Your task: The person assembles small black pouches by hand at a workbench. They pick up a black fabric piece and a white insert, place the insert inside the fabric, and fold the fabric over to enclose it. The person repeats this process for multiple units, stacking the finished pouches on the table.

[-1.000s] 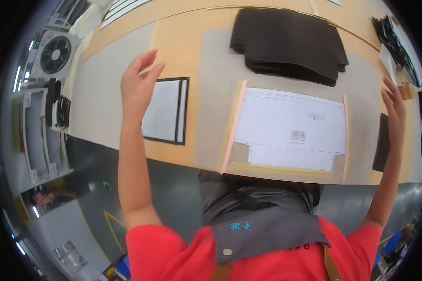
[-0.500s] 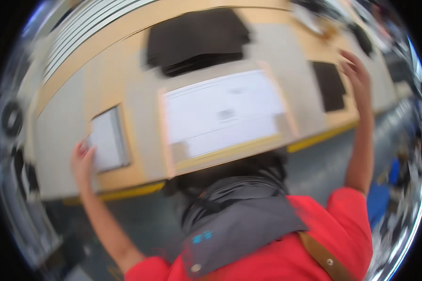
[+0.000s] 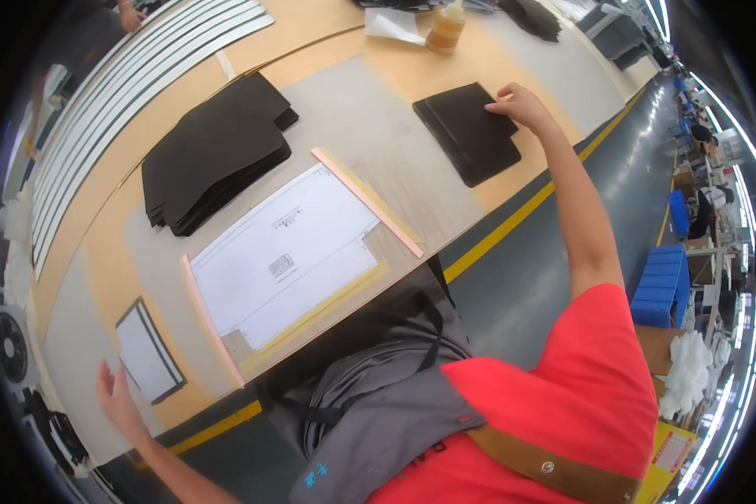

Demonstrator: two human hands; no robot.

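My right hand [image 3: 519, 107] is at the notched edge of a dark brown flat piece [image 3: 469, 134] on the right of the table, its thumb and fingertips pinched together there. Several such pieces may lie in that pile; I cannot tell. At the left, my left hand [image 3: 119, 401] hovers by the table edge with fingers apart and nothing in them. Close beside it lies a pale panel with a dark border [image 3: 149, 353]. Between my hands a white printed sheet [image 3: 290, 252] lies flat, with pinkish strips along its two sides and a yellowish strip along its near edge.
A stack of dark cut pieces [image 3: 218, 151] sits beyond the sheet. Far off stand an amber bottle [image 3: 446, 29] and a white paper [image 3: 392, 27]. White strips [image 3: 143, 109] lie at the far left, near another person's hand [image 3: 131, 18]. Blue crates [image 3: 659, 286] stand at the right.
My view has turned to the right. My right hand has come from beside the dark piece onto its edge. My left hand has moved off the pale panel's edge.
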